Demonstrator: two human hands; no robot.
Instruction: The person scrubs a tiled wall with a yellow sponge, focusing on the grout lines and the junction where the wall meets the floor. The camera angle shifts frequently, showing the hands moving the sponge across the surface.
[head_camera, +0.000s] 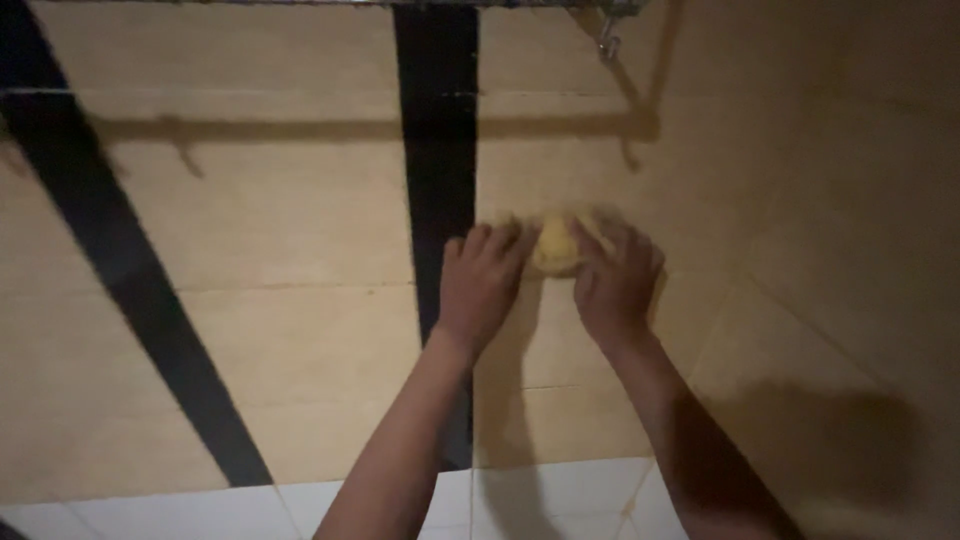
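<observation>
I'm looking at a yellow cloth (556, 243), bunched into a soft wad and pressed flat against the tan tiled wall (280, 220), just right of a vertical black stripe (437, 130). Both hands are on it. My left hand (478, 285) has its fingers (490, 243) curled over the cloth's left edge, closed onto it. My right hand (615, 280) covers the right side, fingers (622, 243) bent down over the wad, gripping it too; the picture is blurred there, so I can't tell fingertip from cloth. Both forearms come up from the bottom edge. Moving outward: a second black stripe (120, 270) runs slanted at far left. A metal hook (610, 45) hangs near the top, its rail's shadow falling across the tiles. White tiles (560, 500) show along the bottom. Light is dim.
</observation>
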